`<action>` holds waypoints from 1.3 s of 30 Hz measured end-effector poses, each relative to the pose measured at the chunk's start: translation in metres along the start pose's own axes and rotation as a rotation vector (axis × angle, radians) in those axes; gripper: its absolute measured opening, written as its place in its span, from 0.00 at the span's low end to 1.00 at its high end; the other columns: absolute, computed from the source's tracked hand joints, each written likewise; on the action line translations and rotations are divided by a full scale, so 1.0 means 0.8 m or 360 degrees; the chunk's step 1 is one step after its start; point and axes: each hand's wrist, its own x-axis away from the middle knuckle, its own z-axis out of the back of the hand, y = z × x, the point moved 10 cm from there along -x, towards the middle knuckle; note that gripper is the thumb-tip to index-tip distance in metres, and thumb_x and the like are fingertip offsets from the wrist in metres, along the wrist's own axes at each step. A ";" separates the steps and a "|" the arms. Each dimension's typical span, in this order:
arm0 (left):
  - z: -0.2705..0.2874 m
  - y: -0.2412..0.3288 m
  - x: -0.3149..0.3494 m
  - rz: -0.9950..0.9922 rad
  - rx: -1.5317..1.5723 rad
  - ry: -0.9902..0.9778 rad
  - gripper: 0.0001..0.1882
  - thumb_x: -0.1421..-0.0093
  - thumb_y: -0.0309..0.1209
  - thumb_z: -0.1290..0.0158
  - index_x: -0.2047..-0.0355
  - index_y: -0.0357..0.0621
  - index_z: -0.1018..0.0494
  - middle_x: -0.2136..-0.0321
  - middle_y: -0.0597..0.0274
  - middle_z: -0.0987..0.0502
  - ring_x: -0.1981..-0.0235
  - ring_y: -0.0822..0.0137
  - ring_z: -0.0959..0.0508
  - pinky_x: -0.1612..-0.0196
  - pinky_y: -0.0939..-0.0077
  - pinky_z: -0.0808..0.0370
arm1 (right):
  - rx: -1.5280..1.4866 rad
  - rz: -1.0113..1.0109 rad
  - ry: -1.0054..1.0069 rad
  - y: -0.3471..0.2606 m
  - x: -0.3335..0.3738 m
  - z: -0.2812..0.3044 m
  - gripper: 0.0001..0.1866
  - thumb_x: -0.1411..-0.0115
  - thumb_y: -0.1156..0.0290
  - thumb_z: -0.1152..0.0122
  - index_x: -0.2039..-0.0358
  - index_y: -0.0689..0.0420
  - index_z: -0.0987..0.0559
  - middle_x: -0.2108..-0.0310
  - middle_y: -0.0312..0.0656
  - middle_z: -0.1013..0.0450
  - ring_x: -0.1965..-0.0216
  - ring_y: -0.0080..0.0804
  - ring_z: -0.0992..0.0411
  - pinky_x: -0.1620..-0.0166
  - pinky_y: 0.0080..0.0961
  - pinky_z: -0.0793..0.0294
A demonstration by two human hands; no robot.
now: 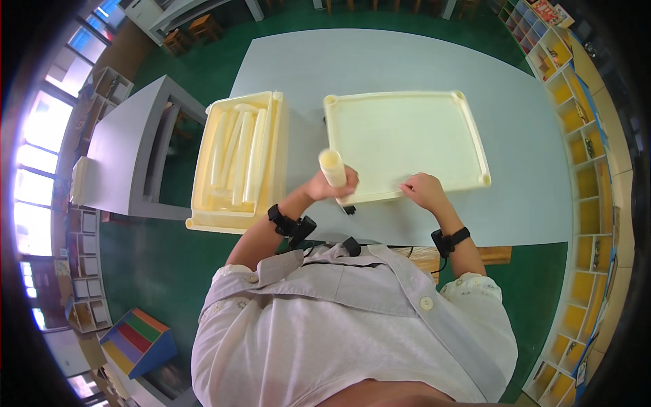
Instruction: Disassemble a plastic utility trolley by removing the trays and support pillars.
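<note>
My left hand (333, 184) is wrapped round a cream plastic tube (331, 165), which stands up at the near left corner of a cream plastic shelf panel (407, 139). The tube's upper end points toward me; its lower end is hidden by my hand. The panel is rectangular with rounded knobs at its corners, and it lies on the table in front of me. My right hand (426, 191) is curled closed on the panel's near rim, thumb side to the left.
Left of the panel, a cream plastic bin (198, 183) holds several long cream tubes (237, 156). Both sit on a large pale table (522, 136). Another grey table (129, 136) stands further left. Yellow-backed shelving (584, 210) lines the right wall. Small dark objects show by the panel's left edge.
</note>
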 end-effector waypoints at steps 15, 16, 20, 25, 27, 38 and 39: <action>0.078 0.006 0.036 -0.0090 -0.0104 0.1051 0.05 0.61 0.20 0.51 0.89 0.40 0.35 0.91 0.67 0.36 0.90 0.77 0.38 0.85 0.83 0.43 | 0.0070 0.0396 0.0231 -0.077 -0.010 -0.016 0.29 0.51 0.43 0.51 0.47 0.28 0.39 0.38 0.35 0.62 0.38 0.39 0.64 0.45 0.61 0.70; 0.090 0.012 0.040 -0.0113 -0.0115 0.1072 0.05 0.61 0.20 0.51 0.89 0.40 0.35 0.91 0.67 0.36 0.90 0.77 0.38 0.85 0.83 0.43 | 0.0126 0.0354 0.0231 -0.076 -0.010 -0.017 0.30 0.53 0.43 0.50 0.47 0.28 0.39 0.38 0.35 0.62 0.38 0.39 0.64 0.45 0.61 0.70; 0.055 0.019 0.006 -0.0126 0.0042 0.0042 0.07 0.61 0.23 0.47 0.87 0.39 0.35 0.90 0.66 0.36 0.87 0.74 0.37 0.82 0.79 0.42 | 0.0056 0.0423 0.0249 -0.088 -0.007 -0.016 0.30 0.54 0.42 0.49 0.48 0.28 0.38 0.38 0.35 0.61 0.38 0.39 0.64 0.45 0.61 0.69; 0.038 0.017 0.016 -0.0021 0.0046 0.0135 0.08 0.58 0.23 0.47 0.88 0.40 0.35 0.90 0.67 0.36 0.86 0.75 0.36 0.81 0.79 0.40 | 0.0121 0.0382 0.0233 -0.090 -0.010 -0.016 0.30 0.55 0.42 0.49 0.48 0.28 0.37 0.38 0.35 0.60 0.38 0.39 0.62 0.45 0.61 0.69; 0.071 0.025 0.049 -0.0051 -0.0268 0.1007 0.09 0.54 0.22 0.49 0.88 0.40 0.35 0.90 0.69 0.35 0.83 0.78 0.33 0.78 0.80 0.36 | 0.0057 0.0431 0.0242 -0.094 -0.009 -0.014 0.31 0.55 0.41 0.49 0.48 0.28 0.37 0.38 0.35 0.60 0.38 0.39 0.62 0.45 0.61 0.68; 0.093 0.138 0.038 -0.0465 0.0726 0.0021 0.15 0.51 0.38 0.47 0.86 0.43 0.35 0.91 0.70 0.37 0.89 0.77 0.36 0.84 0.81 0.41 | 0.0058 0.0448 0.0259 -0.099 -0.010 -0.016 0.30 0.55 0.41 0.49 0.49 0.28 0.37 0.39 0.34 0.59 0.39 0.39 0.61 0.45 0.62 0.68; 0.148 0.127 0.047 -0.0200 -0.0092 0.0606 0.16 0.51 0.40 0.47 0.84 0.41 0.34 0.91 0.69 0.36 0.88 0.76 0.35 0.83 0.81 0.40 | 0.0041 0.0453 0.0265 -0.099 -0.009 -0.016 0.30 0.55 0.41 0.49 0.49 0.29 0.36 0.39 0.34 0.58 0.39 0.38 0.61 0.45 0.62 0.68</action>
